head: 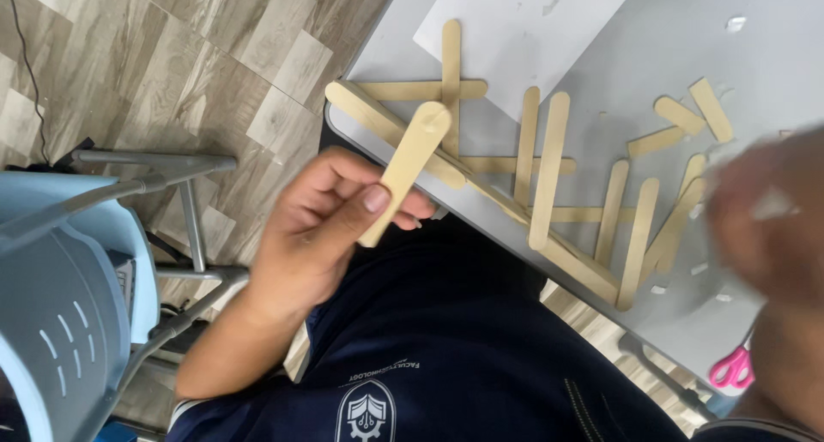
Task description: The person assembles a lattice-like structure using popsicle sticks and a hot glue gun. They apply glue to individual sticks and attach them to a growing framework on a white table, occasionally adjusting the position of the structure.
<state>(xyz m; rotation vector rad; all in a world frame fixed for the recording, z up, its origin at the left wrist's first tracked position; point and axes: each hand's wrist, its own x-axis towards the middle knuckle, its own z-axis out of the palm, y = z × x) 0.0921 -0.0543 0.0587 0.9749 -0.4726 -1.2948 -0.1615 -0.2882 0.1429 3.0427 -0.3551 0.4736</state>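
1. Stick (405, 172): flat wooden craft stick, pinched between thumb and fingers of the left hand (322, 227), raised above the lap, tilted, off the table
2. Right hand (764, 219): blurred over the table's right side; grip cannot be told
3. Table (772, 56): grey, bearing a glued stick frame (549, 172), loose sticks and white paper (524, 21)
4. Scissors (731, 366): pink handles, at table edge
5. Chair (60, 279): blue, at left on wood floor

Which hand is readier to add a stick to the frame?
Probably the left hand: it pinches a wooden stick right beside the stick frame. The right hand is blurred, with no stick visible.
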